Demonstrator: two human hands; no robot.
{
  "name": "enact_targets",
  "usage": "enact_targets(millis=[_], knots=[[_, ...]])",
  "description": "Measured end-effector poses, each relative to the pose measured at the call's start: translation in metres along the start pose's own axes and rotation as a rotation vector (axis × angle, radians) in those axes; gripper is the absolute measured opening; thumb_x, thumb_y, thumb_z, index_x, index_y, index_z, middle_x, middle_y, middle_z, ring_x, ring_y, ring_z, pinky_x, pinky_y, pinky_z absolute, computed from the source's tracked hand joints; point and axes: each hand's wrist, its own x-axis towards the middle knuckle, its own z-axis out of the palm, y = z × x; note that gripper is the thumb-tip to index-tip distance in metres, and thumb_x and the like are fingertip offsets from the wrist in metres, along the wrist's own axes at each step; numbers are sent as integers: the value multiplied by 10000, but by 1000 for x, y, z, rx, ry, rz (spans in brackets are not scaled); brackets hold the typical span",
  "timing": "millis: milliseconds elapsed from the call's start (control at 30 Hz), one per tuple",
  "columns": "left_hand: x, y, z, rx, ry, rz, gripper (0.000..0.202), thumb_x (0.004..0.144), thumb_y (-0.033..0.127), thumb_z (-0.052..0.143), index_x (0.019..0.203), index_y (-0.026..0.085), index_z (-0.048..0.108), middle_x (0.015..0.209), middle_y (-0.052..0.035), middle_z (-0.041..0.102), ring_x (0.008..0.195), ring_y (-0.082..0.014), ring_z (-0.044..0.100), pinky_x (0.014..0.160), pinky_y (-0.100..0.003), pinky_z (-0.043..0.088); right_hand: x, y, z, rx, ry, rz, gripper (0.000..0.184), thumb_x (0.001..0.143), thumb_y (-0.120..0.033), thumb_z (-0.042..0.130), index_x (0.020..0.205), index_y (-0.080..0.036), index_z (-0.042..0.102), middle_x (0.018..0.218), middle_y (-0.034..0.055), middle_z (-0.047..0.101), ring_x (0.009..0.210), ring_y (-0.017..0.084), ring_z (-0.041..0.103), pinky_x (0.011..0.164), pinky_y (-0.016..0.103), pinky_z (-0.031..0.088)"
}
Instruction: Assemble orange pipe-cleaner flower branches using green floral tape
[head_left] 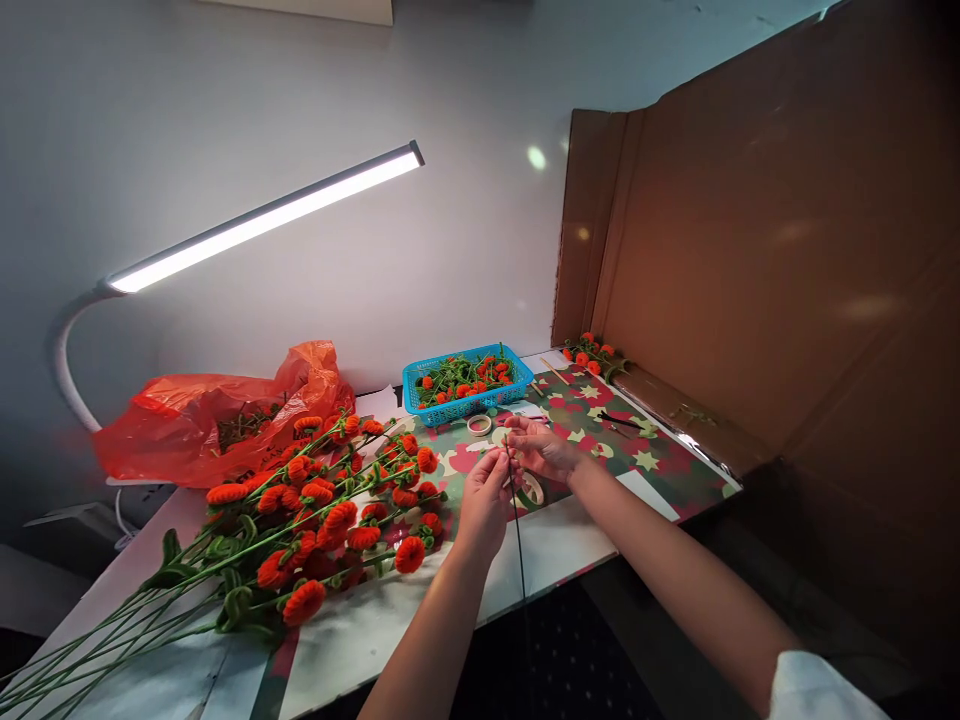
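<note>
A thin dark green wire stem hangs upright between my hands, its lower end dropping past the table's front edge. My left hand pinches it near the top between thumb and fingers. Just right of it, my right hand has its fingertips closed at the stem's upper tip; anything small between them is too fine to make out. A roll of tape lies on the table behind my hands, partly hidden by them. Another pale tape roll is a little farther back.
Long-stemmed orange flowers lie piled at left, before a red plastic bag. A blue basket at the back holds short flowers. More flowers lie beside the cardboard wall. A lit lamp reaches over from the left.
</note>
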Motion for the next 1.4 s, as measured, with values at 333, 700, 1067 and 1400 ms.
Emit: enact_targets(millis=[333, 700, 1067, 1400], knots=[[1, -2, -10, 141, 104, 68, 238, 591, 301, 786, 714, 114, 706, 575, -1, 627, 541, -75, 530, 570, -194, 433, 0, -8, 2, -135, 19, -42, 378, 540, -143, 811, 821, -168, 559, 618, -62, 584, 581, 70, 544, 587, 194, 383], [-3, 0, -6, 42, 78, -29, 270, 592, 365, 783, 723, 145, 698, 628, 5, 602, 589, -76, 542, 604, -184, 466, 12, -13, 6, -174, -120, 23, 412, 522, -194, 834, 815, -171, 545, 616, -48, 611, 600, 113, 601, 570, 223, 423], [-5, 2, -10, 175, 232, -102, 294, 536, 379, 810, 623, 136, 668, 518, 20, 544, 488, -76, 495, 472, -174, 413, 17, 0, -1, -90, -89, 16, 373, 550, -175, 828, 785, -172, 538, 576, -52, 609, 587, 101, 613, 596, 212, 426], [-6, 0, -9, 16, 176, -204, 245, 596, 335, 792, 759, 174, 704, 696, -11, 623, 631, -93, 572, 672, -217, 484, 12, 4, -2, -2, -67, 45, 341, 559, -183, 826, 734, -178, 534, 614, -30, 623, 603, 124, 618, 560, 220, 428]])
